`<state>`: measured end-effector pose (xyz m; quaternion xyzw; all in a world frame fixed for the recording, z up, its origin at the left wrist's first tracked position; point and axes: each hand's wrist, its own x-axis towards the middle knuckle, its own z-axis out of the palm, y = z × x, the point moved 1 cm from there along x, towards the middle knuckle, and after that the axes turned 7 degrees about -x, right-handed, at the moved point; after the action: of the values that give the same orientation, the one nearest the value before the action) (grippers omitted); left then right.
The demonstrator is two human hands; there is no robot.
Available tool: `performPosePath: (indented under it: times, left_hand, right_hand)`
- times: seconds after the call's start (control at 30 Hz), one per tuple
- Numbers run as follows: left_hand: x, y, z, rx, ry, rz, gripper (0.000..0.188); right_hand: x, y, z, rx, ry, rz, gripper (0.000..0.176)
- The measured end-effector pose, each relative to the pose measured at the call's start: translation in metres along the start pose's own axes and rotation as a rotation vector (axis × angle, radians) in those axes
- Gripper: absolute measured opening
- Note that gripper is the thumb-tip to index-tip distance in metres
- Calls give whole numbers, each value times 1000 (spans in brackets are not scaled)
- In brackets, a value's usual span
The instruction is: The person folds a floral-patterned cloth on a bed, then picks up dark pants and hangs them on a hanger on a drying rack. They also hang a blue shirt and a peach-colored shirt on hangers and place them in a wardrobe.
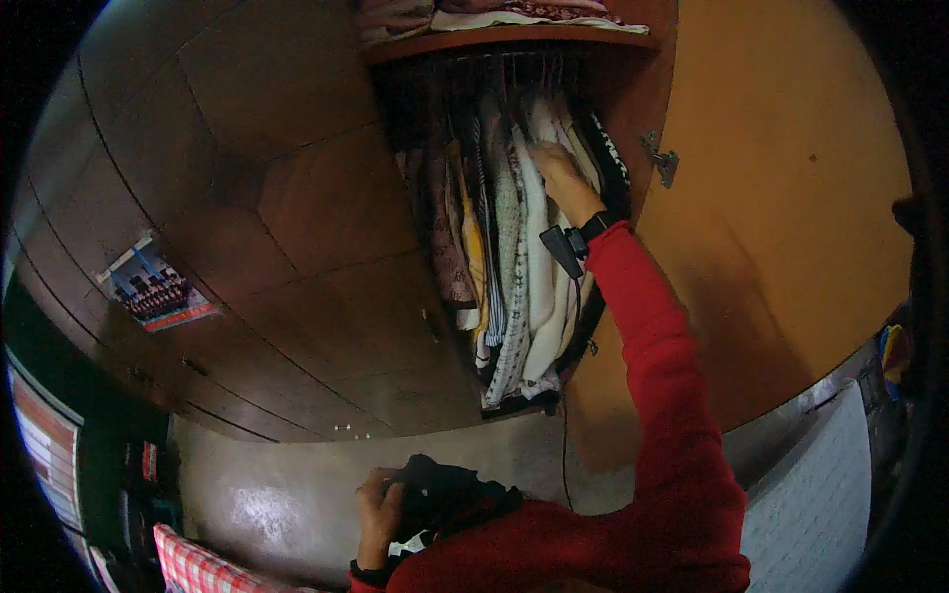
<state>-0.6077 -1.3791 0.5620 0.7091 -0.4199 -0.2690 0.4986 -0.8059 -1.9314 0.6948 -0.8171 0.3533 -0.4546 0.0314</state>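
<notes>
My right hand [556, 167] reaches into an open wardrobe among hanging clothes [508, 215], at a white garment [539, 244]; it is blurred and its fingers are partly hidden. A strap and a small black device [565, 248] with a cable are on that wrist. Low in the view, my left hand [380, 511] holds a bundle of black cloth [445, 497] close to my body. Around the white garment hang patterned, striped, yellow and dark garments, packed side by side below a rail.
Folded textiles lie on the wardrobe shelf [511, 35] above. The wooden door [771, 222] stands open at right, its hinge [661, 159] showing. Closed wooden panels [319, 222] with a group photo [159, 289] fill the left. A red checked cloth [200, 563] is lower left; a pale surface [815, 474] lies lower right.
</notes>
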Motion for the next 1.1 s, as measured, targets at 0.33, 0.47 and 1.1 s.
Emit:
performPosePath:
  times: [0.33,0.47,1.1]
  left_hand:
    - [-20,-1,-4,142,69,25,13]
    - [-15,8,-12,363,124,33,12]
    - [53,-31,-43,435,86,290,23]
  right_hand:
    - [-35,-59,-13,411,304,368,29]
    - [-154,-95,-40,545,258,477,33]
    - [-408,-304,-128,773,-811,703,31]
